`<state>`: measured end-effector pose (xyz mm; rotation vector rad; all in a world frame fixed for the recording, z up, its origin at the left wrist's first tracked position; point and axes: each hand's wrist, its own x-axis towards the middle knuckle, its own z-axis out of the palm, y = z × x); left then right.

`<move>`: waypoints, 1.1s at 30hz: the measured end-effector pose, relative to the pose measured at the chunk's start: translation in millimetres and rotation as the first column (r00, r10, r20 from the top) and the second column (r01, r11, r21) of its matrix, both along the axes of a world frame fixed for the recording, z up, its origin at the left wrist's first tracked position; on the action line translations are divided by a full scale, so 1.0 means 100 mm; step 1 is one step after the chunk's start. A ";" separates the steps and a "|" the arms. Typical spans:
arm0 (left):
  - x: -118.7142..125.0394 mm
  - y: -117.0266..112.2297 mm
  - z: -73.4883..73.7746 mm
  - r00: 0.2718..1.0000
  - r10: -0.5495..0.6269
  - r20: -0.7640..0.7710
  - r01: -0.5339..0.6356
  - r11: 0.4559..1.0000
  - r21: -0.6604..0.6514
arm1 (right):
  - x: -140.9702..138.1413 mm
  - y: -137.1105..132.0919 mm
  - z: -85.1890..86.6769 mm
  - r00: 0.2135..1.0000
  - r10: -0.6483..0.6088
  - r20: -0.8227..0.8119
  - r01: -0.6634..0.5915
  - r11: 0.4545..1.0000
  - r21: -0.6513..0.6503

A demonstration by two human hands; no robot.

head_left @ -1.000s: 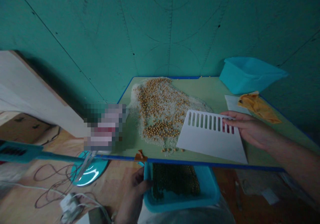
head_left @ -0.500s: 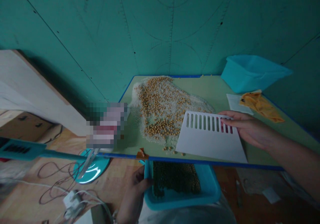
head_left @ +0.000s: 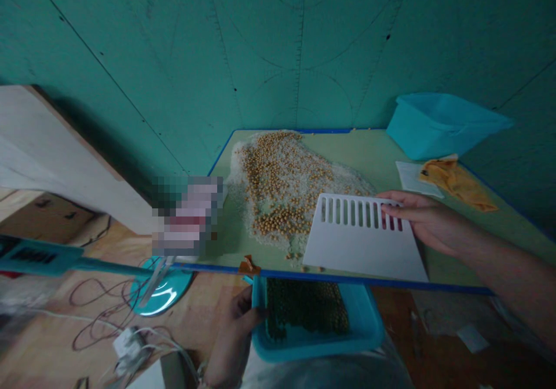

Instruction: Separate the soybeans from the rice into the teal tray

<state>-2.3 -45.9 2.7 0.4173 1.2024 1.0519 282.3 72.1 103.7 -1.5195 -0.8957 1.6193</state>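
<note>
My right hand is closed on the slotted end of a white plastic scraper, thumb over the slots. The scraper lies tilted over the front right of the table, at the near edge of a spread of tan, soybean-like beans mixed with white grains. Below the table's front edge, my left hand grips the left rim of a blue plastic basin at my lap. Dark green contents with some tan beans lie in the basin. Its far side is hidden under the table.
The green table has a blue edge against a green wall. A blue bin, a yellow cloth and a white sheet stand or lie at its right. A pixelated object is at left, above cables and a round teal base.
The scraper and my right hand have shifted very slightly left over the table. My left hand keeps its grip on the basin. The camera view has moved a little.
</note>
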 end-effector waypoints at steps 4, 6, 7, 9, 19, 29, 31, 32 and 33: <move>0.00 0.00 0.01 1.000 -0.015 0.010 0.015 1.000 0.009 | -0.04 0.01 0.01 1.000 0.012 0.015 -0.012 1.000 0.004; 0.00 -0.01 0.01 1.000 -0.011 0.012 0.011 1.000 0.010 | -0.05 0.02 0.01 0.999 0.019 0.026 -0.019 1.000 0.007; 0.00 -0.01 0.02 1.000 -0.007 0.008 0.006 1.000 0.010 | -0.06 0.02 0.01 0.999 0.026 0.033 -0.026 1.000 0.011; 0.01 -0.01 0.02 1.000 0.000 0.000 0.000 1.000 0.012 | -0.06 0.02 0.00 0.998 0.043 0.047 -0.044 0.999 0.017; 0.02 -0.01 0.04 1.000 -0.001 -0.015 0.001 1.000 0.013 | -0.09 0.00 0.02 0.993 0.082 0.083 -0.086 0.995 0.044; 0.00 -0.01 0.03 1.000 0.005 0.011 -0.005 1.000 0.004 | -0.09 -0.02 0.09 0.996 0.056 0.067 -0.058 0.998 0.027; -0.01 -0.01 0.03 1.000 -0.002 0.014 0.002 1.000 -0.005 | -0.07 0.00 0.10 0.997 0.025 0.070 -0.029 0.998 0.059; -0.01 -0.01 0.03 1.000 -0.006 0.016 0.006 1.000 -0.006 | -0.06 0.01 0.11 0.997 0.005 0.077 -0.011 0.997 0.074; -0.02 -0.01 0.03 1.000 -0.009 0.022 0.009 1.000 -0.004 | -0.05 0.02 0.11 0.996 -0.012 0.088 0.005 0.996 0.084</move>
